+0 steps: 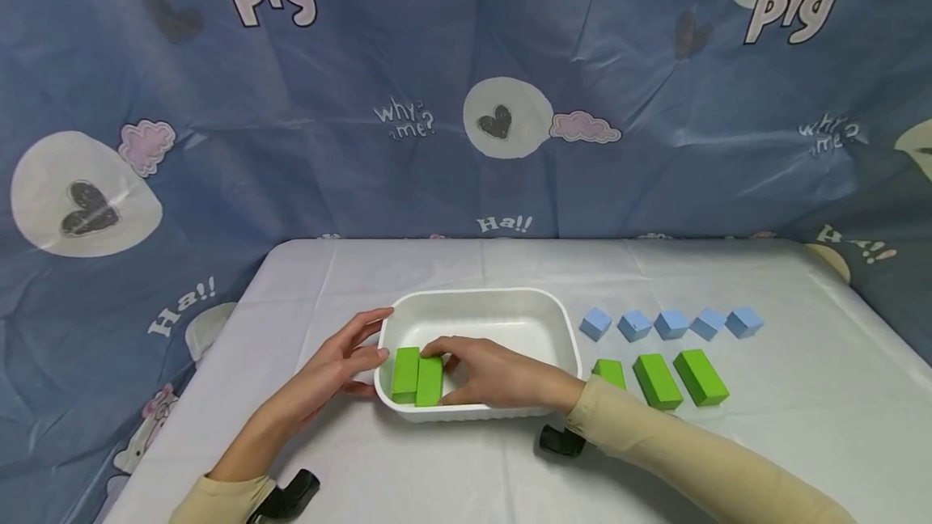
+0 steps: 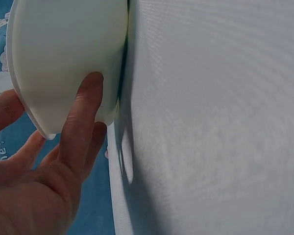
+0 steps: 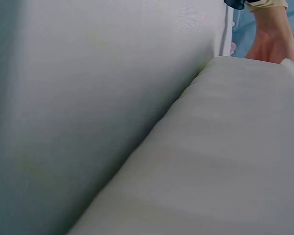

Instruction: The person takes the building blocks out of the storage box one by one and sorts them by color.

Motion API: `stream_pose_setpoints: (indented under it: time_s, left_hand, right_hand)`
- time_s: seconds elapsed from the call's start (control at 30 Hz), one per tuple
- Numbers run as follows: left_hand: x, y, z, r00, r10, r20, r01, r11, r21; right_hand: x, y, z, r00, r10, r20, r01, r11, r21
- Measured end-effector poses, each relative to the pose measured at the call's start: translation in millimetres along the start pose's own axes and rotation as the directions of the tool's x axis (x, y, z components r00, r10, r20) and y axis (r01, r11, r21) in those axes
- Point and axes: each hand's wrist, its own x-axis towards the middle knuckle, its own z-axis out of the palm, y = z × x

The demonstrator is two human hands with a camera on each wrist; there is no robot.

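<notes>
A white rectangular tray point(image 1: 480, 297) stands on the white table. My left hand point(image 1: 331, 366) is at its left end, fingers spread and fairly straight; in the left wrist view one fingertip of that hand point(image 2: 44, 186) rests on the tray's outer wall point(image 2: 63, 54). Inside the tray, two green blocks point(image 1: 405, 374) lie side by side at the left. My right hand point(image 1: 495, 374) reaches over the front rim and holds the right-hand green block point(image 1: 429, 382) between thumb and fingers. The right wrist view shows the tray's side wall point(image 3: 196, 161) but hides the right hand.
Right of the tray, several light blue cubes point(image 1: 671, 324) form a row. In front of them lie three green blocks point(image 1: 658, 382), the nearest partly hidden by my right sleeve point(image 1: 655, 443). A blue printed cloth point(image 1: 437, 184) hangs behind the table point(image 1: 408, 467).
</notes>
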Motion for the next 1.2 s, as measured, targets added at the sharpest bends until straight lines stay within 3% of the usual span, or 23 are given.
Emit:
stream_pose_setpoints:
  time_s: [0.53, 0.93, 1.1, 1.2]
  left_hand:
    - [-1.2, -0.4, -0.6, 1.0, -0.029, 0.008, 0.029, 1.0, -0.007]
    - [-2.9, 3.0, 0.5, 0.999, -0.019, 0.028, 0.019, 1.0, -0.004]
    - [-2.7, 4.1, 0.3, 0.999, -0.018, 0.034, 0.018, 1.0, -0.001]
    - [-1.6, 3.6, -0.3, 0.999, -0.016, 0.034, 0.016, 1.0, -0.002]
  right_hand:
    - [0.1, -1.1, 0.1, 0.995, 0.083, 0.048, -0.085, 0.995, 0.057]
    - [2.3, -2.8, 2.7, 0.996, 0.088, -0.027, -0.089, 0.995, -0.051]
    - [1.3, -2.3, 1.2, 0.996, 0.063, -0.062, -0.064, 0.998, -0.023]
    - [0.8, -1.1, 0.9, 0.996, 0.052, -0.071, -0.048, 0.998, 0.051]
